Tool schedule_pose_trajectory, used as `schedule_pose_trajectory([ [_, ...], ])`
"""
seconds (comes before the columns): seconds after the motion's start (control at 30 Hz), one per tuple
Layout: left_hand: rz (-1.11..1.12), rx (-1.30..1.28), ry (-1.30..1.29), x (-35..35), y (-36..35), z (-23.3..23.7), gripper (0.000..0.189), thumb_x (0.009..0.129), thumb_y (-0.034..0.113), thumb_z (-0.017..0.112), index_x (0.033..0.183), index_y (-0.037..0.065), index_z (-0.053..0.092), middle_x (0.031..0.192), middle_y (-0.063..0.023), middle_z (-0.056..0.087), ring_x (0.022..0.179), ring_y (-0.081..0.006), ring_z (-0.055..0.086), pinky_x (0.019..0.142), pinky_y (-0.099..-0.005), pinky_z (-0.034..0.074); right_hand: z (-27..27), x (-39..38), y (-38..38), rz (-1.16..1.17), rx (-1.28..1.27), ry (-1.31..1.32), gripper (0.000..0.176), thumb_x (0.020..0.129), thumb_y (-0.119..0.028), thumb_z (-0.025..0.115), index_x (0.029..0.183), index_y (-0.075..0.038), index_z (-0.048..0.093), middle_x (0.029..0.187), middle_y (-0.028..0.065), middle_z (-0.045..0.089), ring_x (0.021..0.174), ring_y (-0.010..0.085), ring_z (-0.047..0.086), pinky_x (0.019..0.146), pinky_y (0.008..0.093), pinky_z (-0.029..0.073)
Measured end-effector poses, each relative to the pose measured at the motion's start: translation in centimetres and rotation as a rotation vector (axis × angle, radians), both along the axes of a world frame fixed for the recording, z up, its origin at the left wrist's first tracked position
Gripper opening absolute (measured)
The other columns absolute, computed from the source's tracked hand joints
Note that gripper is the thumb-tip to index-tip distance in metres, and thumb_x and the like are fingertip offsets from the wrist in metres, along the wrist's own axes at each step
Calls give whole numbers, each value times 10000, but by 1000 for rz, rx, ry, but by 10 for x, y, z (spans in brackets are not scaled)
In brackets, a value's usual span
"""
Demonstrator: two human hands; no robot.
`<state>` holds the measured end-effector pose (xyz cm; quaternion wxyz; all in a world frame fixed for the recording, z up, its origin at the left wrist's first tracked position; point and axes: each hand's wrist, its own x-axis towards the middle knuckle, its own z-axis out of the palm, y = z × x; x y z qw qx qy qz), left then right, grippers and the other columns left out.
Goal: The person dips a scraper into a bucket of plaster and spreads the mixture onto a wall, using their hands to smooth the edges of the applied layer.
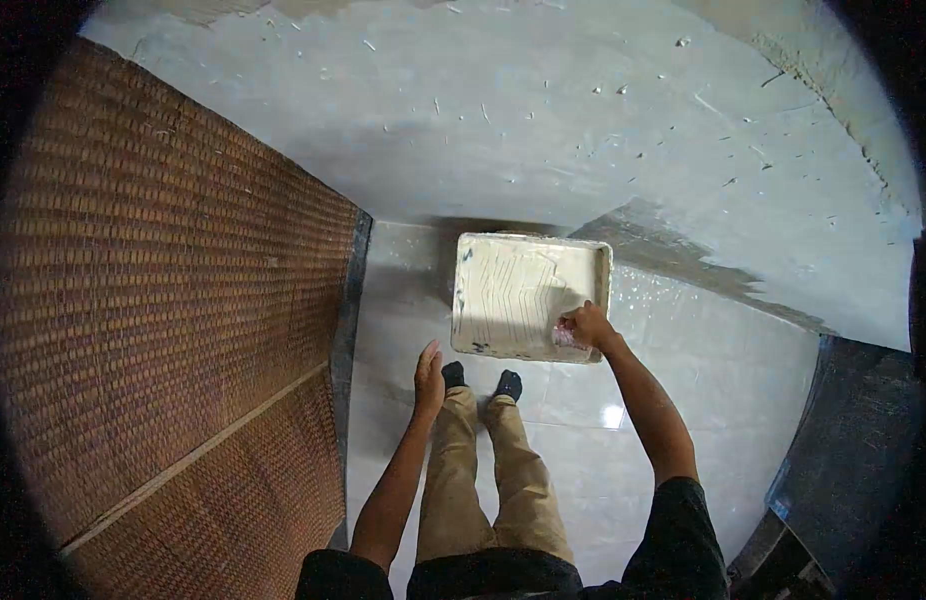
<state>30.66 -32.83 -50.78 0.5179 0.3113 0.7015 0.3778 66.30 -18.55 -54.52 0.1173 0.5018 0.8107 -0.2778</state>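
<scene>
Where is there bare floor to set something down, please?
Bare tile lies right of the tray, toward the dark slab, and in a narrower strip between tray and woven panel. Crowded: the tray's near edge, with the right hand and feet.

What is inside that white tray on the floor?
The tray shows a ribbed bed coated whitish, with dark smudges. The right hand, closed on a pinkish object, covers its near right corner, hiding what lies there.

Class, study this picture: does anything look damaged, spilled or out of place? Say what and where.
The wall looks damaged: a dark, ragged-edged bare strip runs along its foot, right of the paint tray, and small flecks dot it. Dark smears mark the tray's left rim; the right hand is at its near right corner.
</scene>
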Motion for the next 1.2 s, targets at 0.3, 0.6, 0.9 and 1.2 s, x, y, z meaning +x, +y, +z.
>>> schedule_pose_trajectory([
  [0.3, -28, 130, 16, 13, 11, 27, 372, 1013, 191, 437, 1309, -17, 520, 1328, -145, 541, 1255, -245, 484, 1074, -323, 342, 50, 33, -1, -328, -172, 371, 235, 858, -214, 655, 1050, -101, 731, 853, 89, 729, 805, 268, 681, 718, 361, 530],
  [0.6, -77, 287, -97, 27, 69, 138, 396, 1022, 208, 418, 1345, -9, 487, 1363, -150, 520, 1296, -239, 460, 1089, -324, 321, 203, 37, -4, -749, -544, 1106, 286, 966, -174, 594, 1209, -25, 597, 986, 40, 680, 837, 94, 611, 753, 244, 489],
  [0.9, -88, 639, -140, 1, 136, 270, 384, 1032, 175, 400, 1356, -19, 468, 1371, -141, 517, 1312, -231, 447, 1112, -331, 307, 388, -13, 27, -556, -249, 1558, 287, 961, -107, 594, 1222, -48, 489, 980, 64, 683, 844, 114, 624, 776, 274, 499],
  [1.2, -73, 867, -70, -74, 185, 403, 382, 1023, 161, 400, 1357, -14, 465, 1381, -137, 505, 1327, -230, 429, 1120, -342, 298, 526, -103, 49, -506, 97, 1759, 311, 921, -15, 609, 1214, -5, 505, 975, 56, 646, 770, 105, 586, 673, 256, 484],
])
